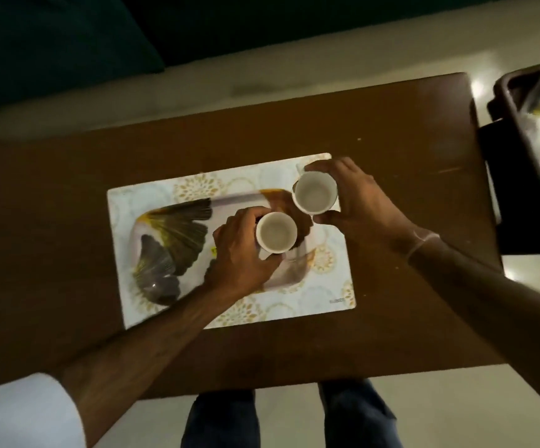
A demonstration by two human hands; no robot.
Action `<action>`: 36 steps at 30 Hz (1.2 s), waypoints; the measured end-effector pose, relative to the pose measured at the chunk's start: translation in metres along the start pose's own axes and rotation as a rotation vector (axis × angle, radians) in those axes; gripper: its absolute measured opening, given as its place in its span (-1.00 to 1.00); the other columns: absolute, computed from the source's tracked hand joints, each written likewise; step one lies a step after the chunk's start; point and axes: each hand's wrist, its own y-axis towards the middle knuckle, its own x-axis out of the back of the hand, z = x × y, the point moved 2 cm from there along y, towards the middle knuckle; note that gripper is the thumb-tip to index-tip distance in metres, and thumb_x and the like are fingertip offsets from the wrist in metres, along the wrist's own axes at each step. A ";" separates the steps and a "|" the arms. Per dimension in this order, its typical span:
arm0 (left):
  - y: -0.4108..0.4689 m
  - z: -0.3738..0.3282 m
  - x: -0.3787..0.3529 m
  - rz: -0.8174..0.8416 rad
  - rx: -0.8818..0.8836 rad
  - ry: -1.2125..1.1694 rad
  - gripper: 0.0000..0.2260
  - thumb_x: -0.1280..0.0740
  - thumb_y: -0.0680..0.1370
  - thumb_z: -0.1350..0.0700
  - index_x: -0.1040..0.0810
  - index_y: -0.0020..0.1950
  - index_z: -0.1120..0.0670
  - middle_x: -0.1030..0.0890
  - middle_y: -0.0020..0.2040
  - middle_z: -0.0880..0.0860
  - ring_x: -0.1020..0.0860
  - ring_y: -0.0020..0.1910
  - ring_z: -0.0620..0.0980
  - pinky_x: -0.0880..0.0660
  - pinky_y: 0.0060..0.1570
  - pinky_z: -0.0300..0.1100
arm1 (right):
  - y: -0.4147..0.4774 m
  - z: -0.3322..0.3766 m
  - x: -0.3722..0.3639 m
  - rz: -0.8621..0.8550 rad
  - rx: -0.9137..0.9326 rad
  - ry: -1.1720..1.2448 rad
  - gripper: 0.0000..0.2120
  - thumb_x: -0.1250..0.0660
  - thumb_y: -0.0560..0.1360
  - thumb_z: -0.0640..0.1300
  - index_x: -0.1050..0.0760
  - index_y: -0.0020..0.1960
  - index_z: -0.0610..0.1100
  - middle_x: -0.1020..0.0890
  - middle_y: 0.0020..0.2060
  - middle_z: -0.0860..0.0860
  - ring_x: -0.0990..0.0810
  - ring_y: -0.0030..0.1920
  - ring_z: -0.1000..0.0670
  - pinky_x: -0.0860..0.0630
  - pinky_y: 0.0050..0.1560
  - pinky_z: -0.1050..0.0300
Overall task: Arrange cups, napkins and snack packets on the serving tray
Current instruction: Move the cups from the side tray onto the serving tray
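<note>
A serving tray [178, 240] printed with a dark bird-wing pattern lies on a white placemat [333, 286] with gold flowers. My left hand [239, 257] grips a small white cup [275, 232] from its left side, over the tray's middle. My right hand [356, 202] holds a second white cup [314, 192] over the tray's far right corner, thumb on the near side and fingers on the far rim. Both cups are upright and look empty. I cannot tell whether either cup rests on the tray. No napkins or snack packets show on the tray.
The placemat lies on a brown wooden table [391, 130]. At the right, off the table, stands a dark crate [520, 195] with blurred packets and pale wrapping inside. Pale floor surrounds the table, and my legs [291, 415] stand at its near edge.
</note>
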 end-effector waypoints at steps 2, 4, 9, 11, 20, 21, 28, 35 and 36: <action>-0.015 0.025 0.015 0.003 0.054 -0.041 -0.39 -0.61 0.29 -0.03 -0.43 0.24 0.02 -0.58 0.17 0.00 -0.56 0.12 0.00 -0.55 0.04 0.10 | 0.013 0.018 -0.027 0.061 0.046 -0.026 -0.32 -0.55 0.37 -0.08 -0.35 0.43 0.00 -0.46 0.37 -0.01 -0.42 0.36 -0.10 -0.38 0.27 -0.31; -0.028 0.047 0.026 -0.025 0.082 -0.059 -0.40 -0.62 0.31 0.03 -0.45 0.26 0.05 -0.56 0.17 0.03 -0.53 0.14 0.00 -0.53 0.07 0.06 | 0.024 0.033 -0.049 0.096 0.081 -0.060 -0.32 -0.53 0.37 -0.06 -0.36 0.43 0.01 -0.48 0.34 -0.02 -0.44 0.31 -0.14 -0.38 0.21 -0.34; -0.053 0.091 0.040 -0.082 0.189 -0.022 -0.34 -0.65 0.26 0.15 -0.46 0.30 0.06 -0.46 0.24 0.10 -0.47 0.18 -0.01 -0.36 0.12 -0.43 | 0.053 0.066 -0.097 0.193 0.188 -0.160 -0.30 -0.53 0.40 -0.15 -0.32 0.46 0.05 -0.45 0.39 0.02 -0.42 0.32 -0.12 -0.31 0.17 -0.14; -0.061 0.100 0.041 -0.107 0.214 -0.049 -0.34 -0.66 0.24 0.17 -0.48 0.27 0.08 -0.46 0.22 0.13 -0.43 0.12 -0.12 -0.29 0.00 -0.64 | 0.064 0.076 -0.112 0.231 0.249 -0.228 -0.30 -0.51 0.41 -0.14 -0.30 0.47 0.05 -0.45 0.40 0.02 -0.42 0.32 -0.12 -0.31 0.16 -0.14; -0.073 0.102 0.027 -0.183 0.234 -0.168 -0.32 -0.62 0.31 0.13 -0.36 0.31 0.00 -0.40 0.22 0.05 -0.48 0.19 0.00 -0.55 0.07 -0.08 | 0.095 0.094 -0.143 0.413 0.369 -0.365 -0.29 -0.51 0.43 -0.14 -0.27 0.48 0.08 -0.41 0.37 -0.04 -0.46 0.31 -0.12 -0.36 0.19 -0.16; -0.074 0.102 0.026 -0.187 0.247 -0.184 -0.32 -0.62 0.31 0.14 -0.35 0.33 0.02 -0.40 0.23 0.05 -0.49 0.20 0.01 -0.58 0.07 -0.04 | 0.096 0.094 -0.145 0.426 0.370 -0.376 -0.28 -0.52 0.42 -0.16 -0.27 0.48 0.08 -0.41 0.37 -0.04 -0.46 0.31 -0.12 -0.36 0.20 -0.16; -0.078 0.093 0.034 -0.206 0.288 -0.235 -0.10 -0.59 0.25 -0.09 -0.21 0.44 0.13 -0.35 0.35 0.13 -0.43 0.29 0.11 -0.50 0.18 0.11 | 0.093 0.093 -0.147 0.444 0.370 -0.416 -0.10 -0.48 0.33 -0.30 -0.17 0.54 0.10 -0.39 0.41 -0.06 -0.44 0.35 -0.15 -0.40 0.19 -0.20; -0.037 0.061 0.056 -0.373 0.175 -0.123 -0.23 -0.45 0.41 -0.17 -0.29 0.47 0.17 -0.31 0.49 0.16 -0.29 0.46 0.09 -0.27 0.39 0.10 | 0.082 0.071 -0.108 0.261 0.194 -0.292 -0.13 -0.45 0.36 -0.15 -0.12 0.57 0.01 -0.28 0.50 -0.09 -0.30 0.44 -0.21 -0.30 0.28 -0.26; -0.027 0.054 0.054 -0.386 0.152 -0.108 -0.27 -0.46 0.42 -0.13 -0.32 0.46 0.19 -0.34 0.49 0.17 -0.30 0.45 0.11 -0.28 0.38 0.12 | 0.079 0.065 -0.099 0.220 0.162 -0.276 -0.17 -0.45 0.39 -0.12 -0.14 0.57 0.00 -0.27 0.51 -0.09 -0.28 0.45 -0.21 -0.29 0.30 -0.27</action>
